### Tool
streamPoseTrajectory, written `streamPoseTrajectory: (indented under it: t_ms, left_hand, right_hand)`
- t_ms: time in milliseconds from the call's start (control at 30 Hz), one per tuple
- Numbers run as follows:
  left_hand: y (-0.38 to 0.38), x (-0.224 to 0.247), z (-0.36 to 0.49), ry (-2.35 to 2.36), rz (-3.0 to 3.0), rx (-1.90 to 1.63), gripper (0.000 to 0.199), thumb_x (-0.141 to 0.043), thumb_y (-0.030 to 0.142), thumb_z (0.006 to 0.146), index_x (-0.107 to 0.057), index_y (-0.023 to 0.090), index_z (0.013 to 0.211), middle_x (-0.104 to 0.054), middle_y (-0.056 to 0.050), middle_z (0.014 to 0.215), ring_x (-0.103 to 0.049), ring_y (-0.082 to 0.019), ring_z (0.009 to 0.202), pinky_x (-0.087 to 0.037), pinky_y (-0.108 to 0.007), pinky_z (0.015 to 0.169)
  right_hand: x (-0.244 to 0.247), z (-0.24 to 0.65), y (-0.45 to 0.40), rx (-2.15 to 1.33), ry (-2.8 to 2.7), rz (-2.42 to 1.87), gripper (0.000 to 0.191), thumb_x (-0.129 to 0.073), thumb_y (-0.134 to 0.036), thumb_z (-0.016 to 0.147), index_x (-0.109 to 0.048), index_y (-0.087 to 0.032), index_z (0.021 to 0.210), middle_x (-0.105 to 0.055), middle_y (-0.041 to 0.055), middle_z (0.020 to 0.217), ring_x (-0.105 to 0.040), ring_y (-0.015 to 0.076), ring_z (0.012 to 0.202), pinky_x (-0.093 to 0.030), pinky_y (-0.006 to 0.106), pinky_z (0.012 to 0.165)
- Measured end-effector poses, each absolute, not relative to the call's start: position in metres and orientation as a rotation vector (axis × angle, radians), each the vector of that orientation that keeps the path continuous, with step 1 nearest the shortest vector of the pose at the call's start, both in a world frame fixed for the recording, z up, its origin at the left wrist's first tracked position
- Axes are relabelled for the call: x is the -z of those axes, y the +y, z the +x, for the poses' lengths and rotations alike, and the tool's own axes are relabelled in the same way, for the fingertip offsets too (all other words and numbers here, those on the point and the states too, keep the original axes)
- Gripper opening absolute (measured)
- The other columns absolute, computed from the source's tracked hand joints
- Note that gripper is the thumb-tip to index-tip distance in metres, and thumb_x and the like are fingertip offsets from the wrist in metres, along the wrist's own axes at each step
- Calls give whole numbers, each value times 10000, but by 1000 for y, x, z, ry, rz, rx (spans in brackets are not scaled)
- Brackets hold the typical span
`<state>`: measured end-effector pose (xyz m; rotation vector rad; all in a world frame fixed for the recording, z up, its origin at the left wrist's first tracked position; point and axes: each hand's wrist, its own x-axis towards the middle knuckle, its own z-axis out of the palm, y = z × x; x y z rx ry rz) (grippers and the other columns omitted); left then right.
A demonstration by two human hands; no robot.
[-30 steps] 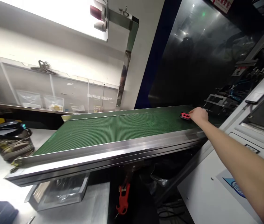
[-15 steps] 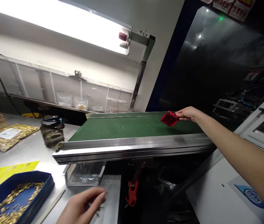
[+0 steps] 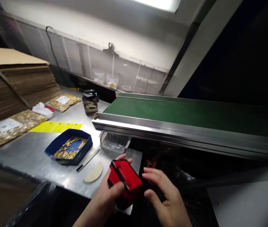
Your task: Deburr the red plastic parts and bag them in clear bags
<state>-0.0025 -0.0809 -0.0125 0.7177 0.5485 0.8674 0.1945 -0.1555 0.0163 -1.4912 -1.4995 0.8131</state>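
A red and black box-shaped part (image 3: pixel 128 176) is held in my left hand (image 3: pixel 107 195), with the thumb on its near side and fingers behind it. Just right of the part is my right hand (image 3: pixel 165 197), its thumb and fingers apart and nothing between them. Beyond both hands runs a green ribbed conveyor belt (image 3: pixel 148 108) with a metal side rail. A blue tray (image 3: pixel 86 149) of small gold pieces rests on the metal table to the left.
Left of the belt are a dark-lidded jar (image 3: pixel 90 105), yellow labels (image 3: pixel 58 127), bags of gold pieces (image 3: pixel 17 126) and stacked cardboard (image 3: pixel 17 85). A knife (image 3: pixel 88 160) and a pale half-round piece (image 3: pixel 94 173) lie near my left hand.
The view has turned left. My right hand has come back from the belt and is open. The red part has moved from my right hand to my left.
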Motion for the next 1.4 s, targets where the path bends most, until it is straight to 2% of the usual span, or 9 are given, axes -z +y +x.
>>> streamPoseTrajectory:
  t_ms: [133, 200, 367, 500, 600, 867, 1067, 1233, 1400]
  left_hand:
    - [-126, 51, -36, 550, 805, -719, 1134, -962, 578, 564, -404, 402, 1536, -357, -112, 1648, -607, -364, 1240, -493, -461, 1033]
    - [-139, 63, -37, 513, 793, -690, 1278, -949, 659, 466, -346, 415, 1566, -360, -124, 1640, -580, -371, 1278, -440, -483, 1092]
    - [-141, 89, -15, 454, 786, -623, 1300, -962, 603, 490, -324, 371, 1598, -374, -154, 1643, -470, -411, 1412, -348, -511, 1179]
    - [-135, 95, 6, 348, 709, -576, 981, -859, 519, 773, -357, 339, 1597, -392, -154, 1648, -447, -399, 1451, -320, -518, 1209]
    - [-134, 92, 15, 310, 641, -563, 940, -842, 482, 808, -355, 340, 1599, -374, -156, 1660, -440, -410, 1458, -329, -527, 1208]
    - [-136, 93, 20, 330, 608, -537, 867, -824, 509, 817, -431, 314, 1565, -405, -156, 1644, -408, -406, 1482, -284, -539, 1231]
    - [-132, 95, 18, 366, 653, -518, 907, -819, 479, 835, -361, 301, 1598, -411, -156, 1639, -390, -377, 1498, -291, -504, 1233]
    - [-133, 95, 25, 416, 615, -467, 915, -845, 438, 824, -355, 330, 1589, -444, -157, 1608, -513, -347, 1409, -411, -485, 1146]
    - [-144, 95, 34, 483, 607, -459, 807, -831, 461, 832, -468, 232, 1515, -624, -180, 1419, -660, -311, 1212, -517, -383, 990]
  right_hand:
    - [50, 156, -205, -1407, -970, -1434, 994, -556, -947, 686, -674, -232, 1366, -620, 168, 1448, -507, 408, 1409, -428, 506, 1163]
    - [59, 143, -220, -1745, -718, -1252, 1073, -532, -980, 654, -660, -194, 1374, -677, 189, 1351, -586, 422, 1324, -483, 527, 1095]
    - [45, 161, -231, -1720, -604, -1312, 603, -707, -668, 852, -687, -214, 1250, -750, 132, 1165, -698, 313, 1118, -521, 438, 1021]
    - [38, 181, -237, -1461, -706, -1553, 718, -756, -754, 737, -613, -237, 1214, -741, 70, 921, -698, 270, 871, -553, 333, 770]
    - [39, 181, -244, -1378, -679, -1615, 830, -724, -851, 664, -570, -239, 1202, -720, 54, 832, -674, 261, 776, -526, 313, 686]
    - [45, 179, -252, -1346, -637, -1608, 729, -570, -875, 773, -565, -284, 1200, -746, 84, 1059, -698, 296, 920, -571, 338, 763]
    - [50, 180, -252, -1404, -562, -1532, 619, -593, -754, 866, -531, -255, 1228, -753, 56, 907, -697, 246, 741, -561, 346, 737]
    - [55, 184, -253, -937, -872, -1899, 483, -757, -491, 828, -542, -269, 1199, -763, 55, 996, -739, 262, 880, -585, 346, 802]
    - [65, 182, -256, -686, -1349, -1929, 358, -739, -368, 865, -581, -261, 1167, -768, 57, 960, -755, 259, 839, -616, 345, 762]
